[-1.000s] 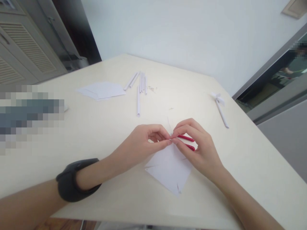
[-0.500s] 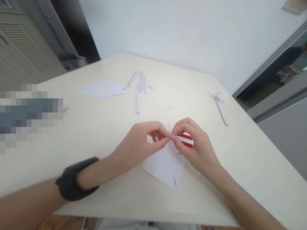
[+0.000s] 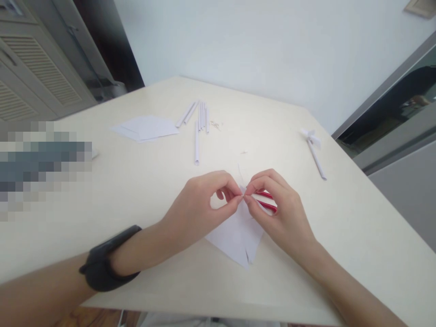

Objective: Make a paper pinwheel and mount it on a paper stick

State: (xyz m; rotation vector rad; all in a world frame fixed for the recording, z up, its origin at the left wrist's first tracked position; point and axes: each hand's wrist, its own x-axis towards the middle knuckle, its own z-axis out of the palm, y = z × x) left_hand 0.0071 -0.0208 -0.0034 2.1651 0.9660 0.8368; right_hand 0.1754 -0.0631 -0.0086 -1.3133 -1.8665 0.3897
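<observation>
Above a white paper sheet (image 3: 231,236) with slits cut into it, both hands meet fingertip to fingertip. My left hand (image 3: 204,204), a black band on its wrist, pinches thumb against forefinger. My right hand (image 3: 281,206) makes a matching pinch right beside it. Whatever tiny thing lies between the fingertips is too small to name. Two red handles (image 3: 267,202), likely of a cutting tool, show beneath the right fingers; the rest is hidden. A thin pale strip (image 3: 240,172) curves up just beyond the fingertips.
Several rolled paper tubes (image 3: 200,117) lie at the back, beside small scraps (image 3: 215,124). Stacked white paper (image 3: 146,128) is left of them. A paper pinwheel on a tube stick (image 3: 316,159) rests at the right. A blurred-out object (image 3: 41,163) is at the left edge.
The fingertips of the two hands have drawn slightly apart, both still pinched. The whole view has shifted a little; the objects on the table lie as before.
</observation>
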